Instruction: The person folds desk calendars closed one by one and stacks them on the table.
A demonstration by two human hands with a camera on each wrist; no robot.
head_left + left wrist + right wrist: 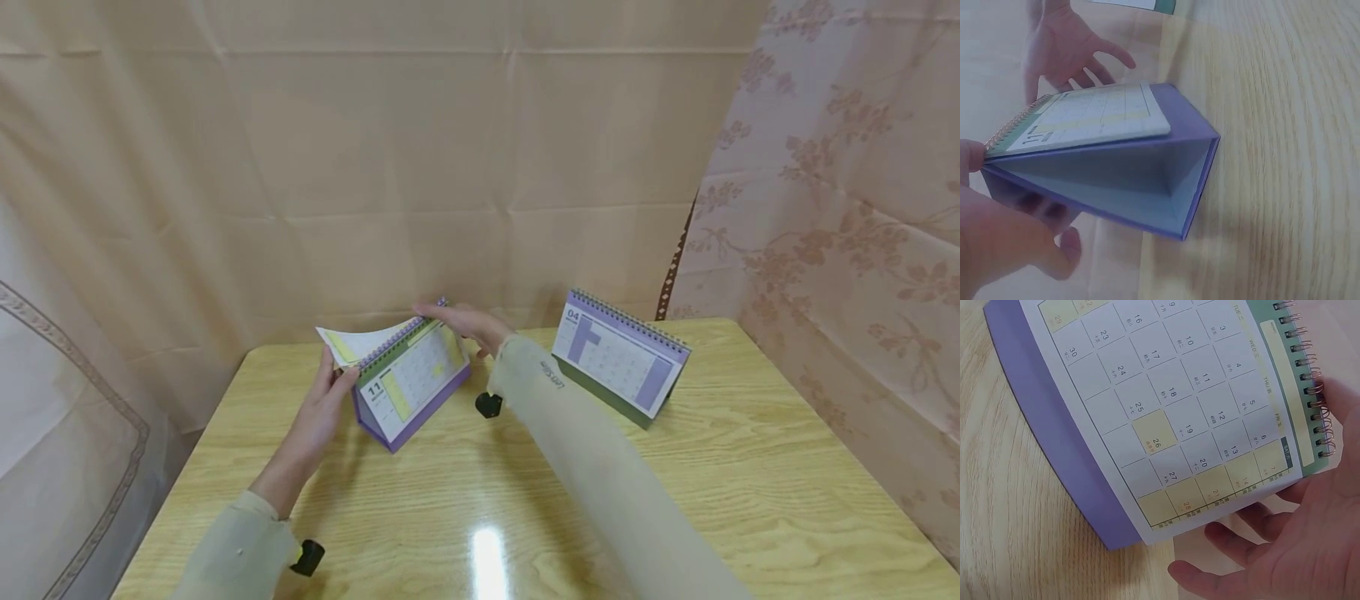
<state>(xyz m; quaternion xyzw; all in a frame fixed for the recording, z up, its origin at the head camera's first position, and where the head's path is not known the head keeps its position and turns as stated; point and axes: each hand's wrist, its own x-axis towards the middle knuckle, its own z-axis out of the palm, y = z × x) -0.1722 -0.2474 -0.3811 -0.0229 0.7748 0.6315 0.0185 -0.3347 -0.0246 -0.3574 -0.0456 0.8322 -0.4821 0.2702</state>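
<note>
A purple desk calendar (420, 377) stands like a tent on the table, its spiral binding along the top and page 11 facing front. My left hand (318, 408) grips its left top corner, fingertips showing behind the panel in the left wrist view. A loose page (367, 343) curves out behind the binding near that hand. My right hand (472, 323) lies over the right end of the binding. In the right wrist view its fingers (1229, 544) are spread and loose beside the page's edge.
A second desk calendar (611, 354), green-based with page 04 in front, stands to the right. The wooden table (420, 517) reaches back to a beige curtain (360, 167). Black wrist devices (489, 405) hang at both sleeves.
</note>
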